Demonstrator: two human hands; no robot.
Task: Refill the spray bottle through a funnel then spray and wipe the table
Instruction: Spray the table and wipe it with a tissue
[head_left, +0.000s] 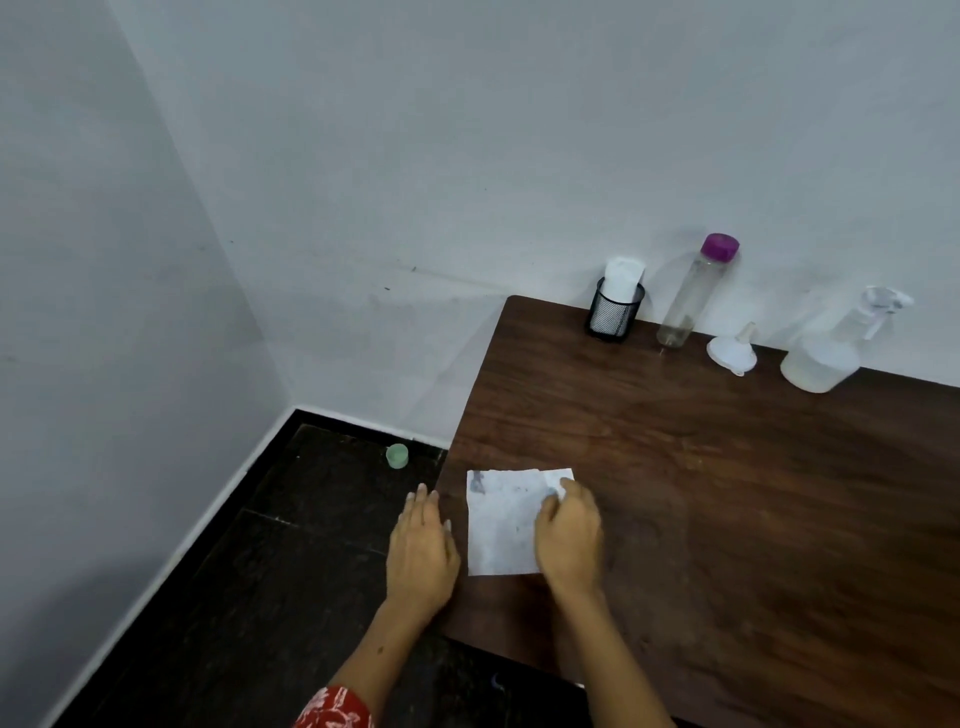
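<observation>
On the table (727, 493): one spray bottle (831, 348), one funnel (732, 351), one purple-capped bottle (693, 291), one mesh cup (613, 314) of tissues, all along the wall edge. One stained tissue (501, 525) lies flat near the table's left edge, well apart from those. Right hand (569, 540) covers its right side, fingers curled onto the top corner; left hand (423, 551) flat, fingers straight, just left of it at the table edge, holding nothing.

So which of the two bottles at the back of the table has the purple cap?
The tall, slim clear bottle, standing between the black mesh cup and the white funnel. The other is the squat spray bottle with a trigger head, farther right.
</observation>
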